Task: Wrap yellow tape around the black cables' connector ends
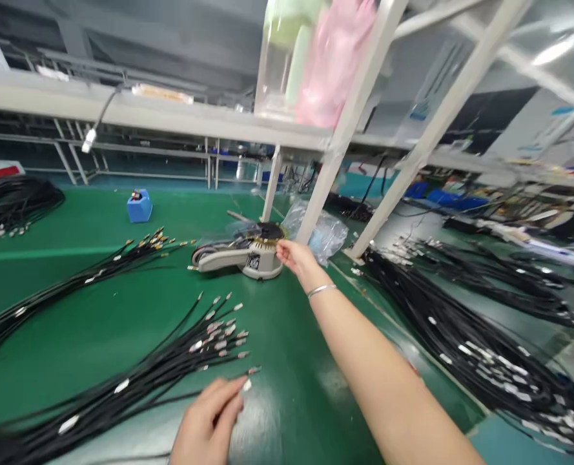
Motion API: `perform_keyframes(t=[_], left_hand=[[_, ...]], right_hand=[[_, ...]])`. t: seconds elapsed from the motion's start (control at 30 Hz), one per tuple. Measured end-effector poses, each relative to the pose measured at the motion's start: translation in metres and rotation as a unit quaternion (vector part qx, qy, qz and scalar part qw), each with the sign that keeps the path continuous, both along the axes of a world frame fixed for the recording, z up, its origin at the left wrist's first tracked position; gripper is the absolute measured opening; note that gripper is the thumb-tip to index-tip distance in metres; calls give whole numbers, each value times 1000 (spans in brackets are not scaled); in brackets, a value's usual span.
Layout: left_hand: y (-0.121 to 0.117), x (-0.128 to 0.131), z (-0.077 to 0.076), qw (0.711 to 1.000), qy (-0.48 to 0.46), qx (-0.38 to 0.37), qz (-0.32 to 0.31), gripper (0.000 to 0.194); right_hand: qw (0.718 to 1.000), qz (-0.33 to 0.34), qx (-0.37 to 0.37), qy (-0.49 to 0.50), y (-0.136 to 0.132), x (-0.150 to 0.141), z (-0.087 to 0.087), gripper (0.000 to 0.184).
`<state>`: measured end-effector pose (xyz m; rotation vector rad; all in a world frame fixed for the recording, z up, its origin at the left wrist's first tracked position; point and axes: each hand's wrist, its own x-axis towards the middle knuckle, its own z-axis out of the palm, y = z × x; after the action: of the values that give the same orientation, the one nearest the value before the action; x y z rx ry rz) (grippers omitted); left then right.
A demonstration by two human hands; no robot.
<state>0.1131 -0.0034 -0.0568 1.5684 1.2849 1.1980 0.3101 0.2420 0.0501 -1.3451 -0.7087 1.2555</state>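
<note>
My left hand [209, 420] is closed at the bottom, thumb and forefinger pinching one black cable near its end. A small white tag [246, 385] and the cable's tip [254, 371] show just past the fingertips. Beside it fans a bundle of black cables [146, 381] with white labels and bare-looking ends. Stretched forward, my right hand [292, 256] has its fingers pinched together at the right side of a grey and beige tape dispenser [262, 259]. Whatever is between those fingers is too small to make out.
Another cable bundle [88, 279] lies at left, with a blue block-shaped holder [139, 206] behind it. A clear plastic bag [323, 229] sits by the white shelf posts [332, 174]. Many more black cables [461, 336] cover the right side. A shelf [209, 123] crosses above.
</note>
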Motion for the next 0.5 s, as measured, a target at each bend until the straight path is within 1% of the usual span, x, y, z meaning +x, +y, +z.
perform_keyframes(t=[0.07,0.1,0.17,0.2,0.27,0.37,0.43,0.5], left_hand=[[2,-3,12,994,-35,-102,0,31],[4,-4,16,987,-67,-148,-2,35],[6,-6,22,965,-134,-225,-1,44],[7,-6,24,954,-165,-249,-1,48],[8,-6,26,940,-206,-271,-3,52],[8,-5,28,938,-218,-268,-1,49],[7,-3,30,943,-206,-262,7,45],[6,-2,31,949,-197,-247,13,41]], right_hand=[[1000,-10,9,6,-4,1,-2,28],[1000,-15,16,9,-8,3,-3,26],[999,-21,37,15,-26,8,-4,19],[998,-19,50,19,-40,11,-5,14],[997,-5,72,24,-78,13,-9,11],[996,38,78,15,-144,4,-27,6],[995,67,76,-1,-183,-11,-45,19],[989,114,91,-22,-212,-30,-61,28]])
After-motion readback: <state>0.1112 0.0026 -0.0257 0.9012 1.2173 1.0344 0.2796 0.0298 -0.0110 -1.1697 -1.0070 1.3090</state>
